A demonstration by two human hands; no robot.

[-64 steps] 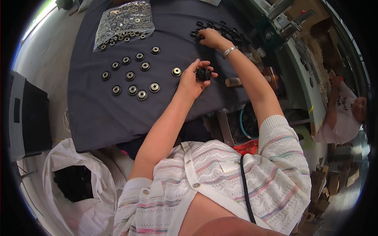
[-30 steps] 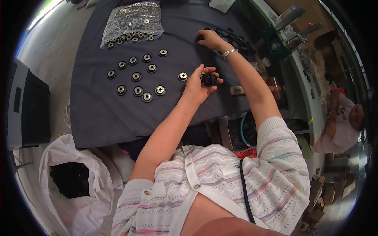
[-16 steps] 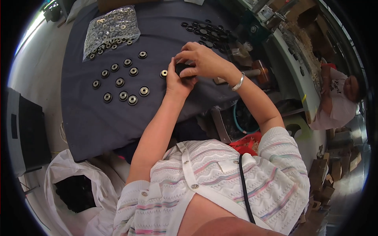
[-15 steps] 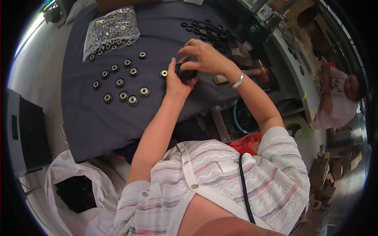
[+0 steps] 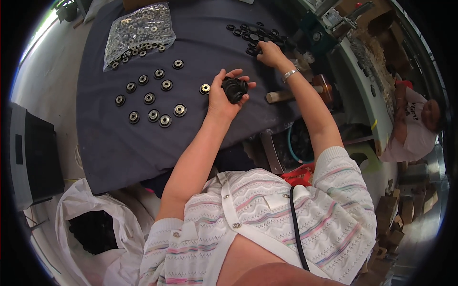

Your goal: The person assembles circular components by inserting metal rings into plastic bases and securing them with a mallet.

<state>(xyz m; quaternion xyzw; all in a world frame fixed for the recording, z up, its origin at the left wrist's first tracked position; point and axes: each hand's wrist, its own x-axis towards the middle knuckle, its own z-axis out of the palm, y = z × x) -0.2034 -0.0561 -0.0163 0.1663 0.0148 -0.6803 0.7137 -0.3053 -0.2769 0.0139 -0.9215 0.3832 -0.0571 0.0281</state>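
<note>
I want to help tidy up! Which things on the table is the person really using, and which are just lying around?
Being used:
- left hand holding black round part
- right hand on pile of black rings
- finished black-and-silver rollers
- bag of silver washers

Just lying about:
- wooden mallet
- white plastic bag
- black box

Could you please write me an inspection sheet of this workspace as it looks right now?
Surface: dark blue cloth-covered table.
Job's things: stack of black ribbed rubber rings in the left hand; pile of loose black rings under the right hand; round black-and-silver bearing wheels spread flat on the cloth.
Clutter: clear plastic bag of metal washers; wooden-handled tool.
Grippers: left hand closed around the stack; right hand reaching into the loose rings, grip unclear.
Cables: nothing seen.
Surroundings: white plastic bag by the table; another person seated to the right.
</note>
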